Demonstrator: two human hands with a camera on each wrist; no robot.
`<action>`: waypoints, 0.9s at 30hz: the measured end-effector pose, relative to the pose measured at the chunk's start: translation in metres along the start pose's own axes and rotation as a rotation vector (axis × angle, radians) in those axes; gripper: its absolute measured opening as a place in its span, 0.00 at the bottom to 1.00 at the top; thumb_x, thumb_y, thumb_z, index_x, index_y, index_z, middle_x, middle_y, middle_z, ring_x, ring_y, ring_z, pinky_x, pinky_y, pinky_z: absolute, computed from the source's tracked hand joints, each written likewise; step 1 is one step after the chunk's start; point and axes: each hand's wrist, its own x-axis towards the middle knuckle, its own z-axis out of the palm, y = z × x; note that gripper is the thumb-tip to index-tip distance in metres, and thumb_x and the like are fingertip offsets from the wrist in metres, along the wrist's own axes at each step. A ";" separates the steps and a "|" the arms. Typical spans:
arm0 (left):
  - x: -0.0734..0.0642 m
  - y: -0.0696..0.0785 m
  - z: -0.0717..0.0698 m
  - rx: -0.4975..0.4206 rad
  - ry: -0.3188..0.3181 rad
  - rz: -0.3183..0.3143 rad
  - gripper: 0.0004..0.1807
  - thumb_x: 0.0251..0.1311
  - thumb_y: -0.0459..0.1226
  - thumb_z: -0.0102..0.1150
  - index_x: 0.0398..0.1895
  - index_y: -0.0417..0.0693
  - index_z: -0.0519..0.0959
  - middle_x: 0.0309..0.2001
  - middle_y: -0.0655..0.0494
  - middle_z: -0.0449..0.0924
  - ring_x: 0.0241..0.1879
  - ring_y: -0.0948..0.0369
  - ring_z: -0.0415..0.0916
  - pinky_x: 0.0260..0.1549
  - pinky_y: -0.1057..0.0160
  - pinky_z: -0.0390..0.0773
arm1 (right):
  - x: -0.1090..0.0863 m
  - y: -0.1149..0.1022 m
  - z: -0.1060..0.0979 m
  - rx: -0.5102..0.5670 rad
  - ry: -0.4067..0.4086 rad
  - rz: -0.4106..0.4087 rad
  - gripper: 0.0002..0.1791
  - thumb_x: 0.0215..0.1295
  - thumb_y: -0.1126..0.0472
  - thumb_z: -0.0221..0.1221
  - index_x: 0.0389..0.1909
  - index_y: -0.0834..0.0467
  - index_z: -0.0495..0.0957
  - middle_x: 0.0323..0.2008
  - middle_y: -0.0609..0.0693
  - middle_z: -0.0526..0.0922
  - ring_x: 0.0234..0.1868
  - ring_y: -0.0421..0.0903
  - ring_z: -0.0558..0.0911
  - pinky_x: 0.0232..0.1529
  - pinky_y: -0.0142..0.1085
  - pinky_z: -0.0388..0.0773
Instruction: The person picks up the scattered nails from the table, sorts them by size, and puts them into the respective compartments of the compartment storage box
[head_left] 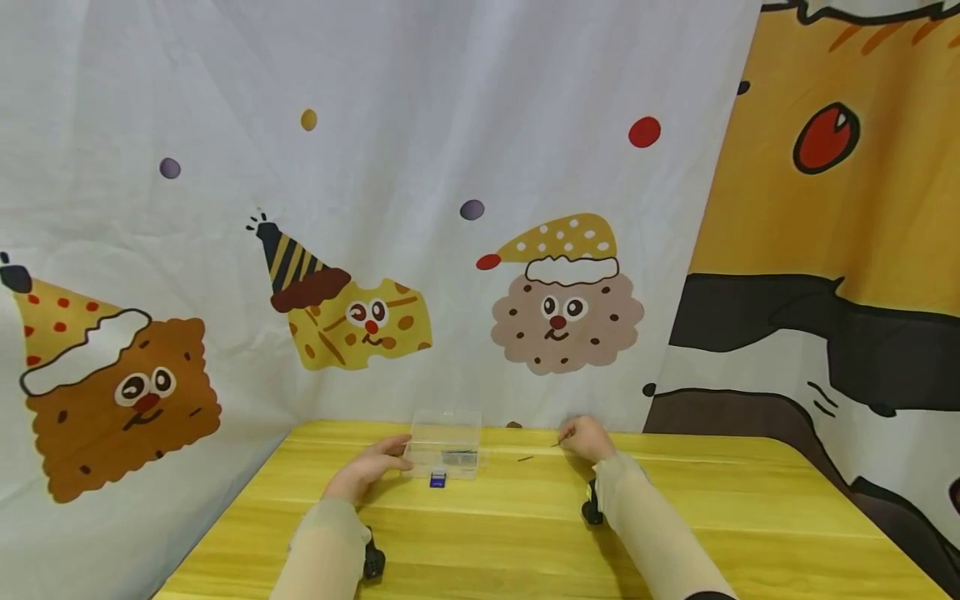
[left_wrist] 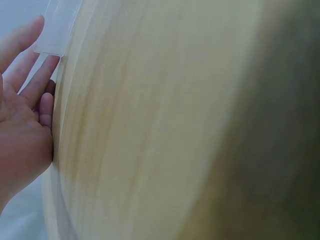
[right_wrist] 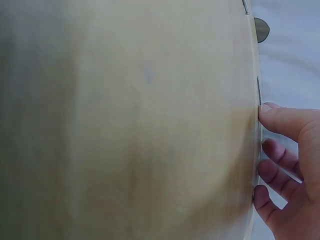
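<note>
A clear plastic box [head_left: 442, 462] stands at the far side of the table with its lid [head_left: 447, 429] raised. Dark thin pieces lie inside it. My left hand [head_left: 367, 468] is at the box's left side, its fingers fairly straight. In the left wrist view, thumb and fingers of the left hand [left_wrist: 25, 100] reach the near end of the box [left_wrist: 57, 27]. My right hand [head_left: 588, 438] pinches a thin dark nail [right_wrist: 259, 91] between thumb and forefinger, low at the table's far edge; the other fingers of that hand [right_wrist: 295, 165] curl loosely.
Another nail [head_left: 525, 458] lies on the table between the box and the right hand. A small blue-and-white piece [head_left: 437, 479] sits at the box's front. The yellow wood-grain table [head_left: 495, 542] meets a printed cloth [head_left: 450, 333] at its far edge.
</note>
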 end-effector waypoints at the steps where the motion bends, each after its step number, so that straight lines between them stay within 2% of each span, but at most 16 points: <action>1: 0.000 0.000 0.000 -0.004 0.000 -0.003 0.39 0.56 0.33 0.66 0.71 0.39 0.62 0.68 0.31 0.60 0.67 0.37 0.56 0.63 0.35 0.53 | 0.000 -0.001 0.000 -0.008 0.002 -0.010 0.03 0.54 0.72 0.64 0.26 0.64 0.85 0.26 0.50 0.82 0.27 0.44 0.74 0.30 0.38 0.73; 7: 0.000 0.000 -0.001 -0.004 -0.006 0.002 0.39 0.57 0.33 0.65 0.72 0.39 0.61 0.68 0.31 0.59 0.67 0.37 0.55 0.63 0.35 0.53 | -0.002 -0.007 0.000 -0.055 -0.002 -0.064 0.07 0.51 0.75 0.61 0.23 0.62 0.84 0.23 0.49 0.79 0.24 0.44 0.71 0.27 0.37 0.71; 14: -0.001 0.000 -0.001 0.009 -0.016 0.009 0.38 0.57 0.33 0.64 0.72 0.38 0.61 0.68 0.31 0.59 0.67 0.36 0.55 0.63 0.35 0.53 | -0.006 -0.006 0.003 -0.110 -0.045 -0.101 0.06 0.56 0.74 0.60 0.25 0.62 0.82 0.24 0.47 0.77 0.27 0.43 0.71 0.29 0.38 0.71; 18: -0.001 0.000 -0.001 0.015 -0.018 0.012 0.39 0.57 0.34 0.64 0.72 0.38 0.61 0.68 0.31 0.60 0.67 0.36 0.55 0.63 0.35 0.53 | -0.008 -0.008 0.003 -0.066 -0.066 -0.121 0.05 0.60 0.74 0.58 0.27 0.64 0.80 0.28 0.50 0.77 0.30 0.46 0.73 0.32 0.41 0.72; 21: 0.000 -0.001 -0.002 0.009 -0.016 0.013 0.39 0.56 0.34 0.65 0.71 0.38 0.62 0.67 0.31 0.60 0.67 0.36 0.55 0.63 0.36 0.54 | -0.008 -0.009 0.002 -0.013 -0.070 -0.106 0.05 0.63 0.74 0.55 0.31 0.67 0.79 0.31 0.53 0.78 0.32 0.47 0.73 0.35 0.43 0.73; 27: 0.004 -0.004 -0.001 0.011 -0.005 0.005 0.40 0.54 0.34 0.66 0.71 0.38 0.63 0.67 0.31 0.61 0.66 0.37 0.57 0.63 0.36 0.55 | -0.004 -0.008 -0.004 0.118 -0.022 -0.064 0.07 0.68 0.73 0.49 0.38 0.72 0.75 0.33 0.57 0.77 0.34 0.48 0.72 0.40 0.44 0.72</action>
